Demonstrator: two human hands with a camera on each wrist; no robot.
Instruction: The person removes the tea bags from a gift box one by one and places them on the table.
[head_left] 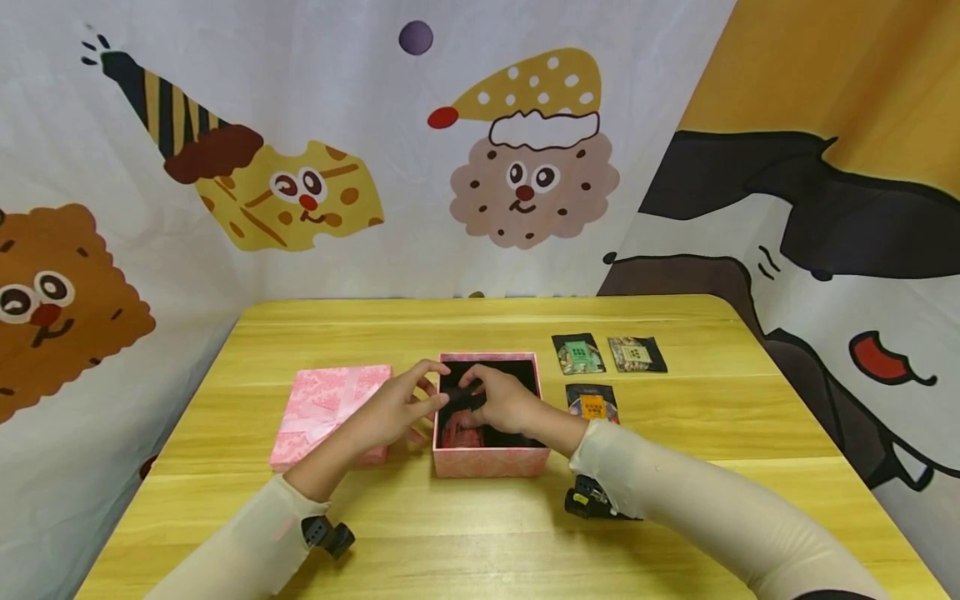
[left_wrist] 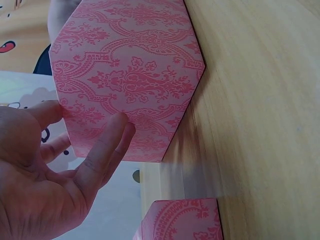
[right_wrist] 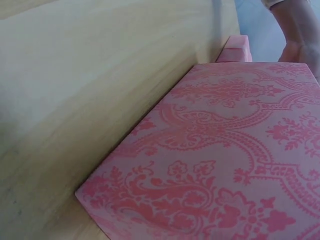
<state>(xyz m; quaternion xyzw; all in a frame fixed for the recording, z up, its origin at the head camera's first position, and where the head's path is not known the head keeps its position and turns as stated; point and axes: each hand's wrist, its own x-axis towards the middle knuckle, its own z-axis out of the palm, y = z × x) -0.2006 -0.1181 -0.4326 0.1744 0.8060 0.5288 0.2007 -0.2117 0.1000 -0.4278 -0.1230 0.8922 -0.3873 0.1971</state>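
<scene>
An open pink patterned box [head_left: 491, 463] with a black interior stands mid-table. My right hand [head_left: 504, 402] reaches down into it, thumb and fingers pinching a small black-and-red packet [head_left: 462, 433] near the front left inner corner. The hand partly covers the packet. At the left rim is my left hand [head_left: 395, 406], its fingers spread and loosely bent. In the left wrist view, fingertips [left_wrist: 120, 122] of that hand lie along the box's patterned outer side, and other digits reach its rim. The right wrist view shows the box wall, with the right hand hidden.
The pink lid [head_left: 330, 408] with a ribbon bow lies left of the box, partly behind the left forearm. To the right are a black packet with a green label [head_left: 580, 355], one with a cream label [head_left: 636, 355], and one with an orange label [head_left: 592, 404] beside the right wrist.
</scene>
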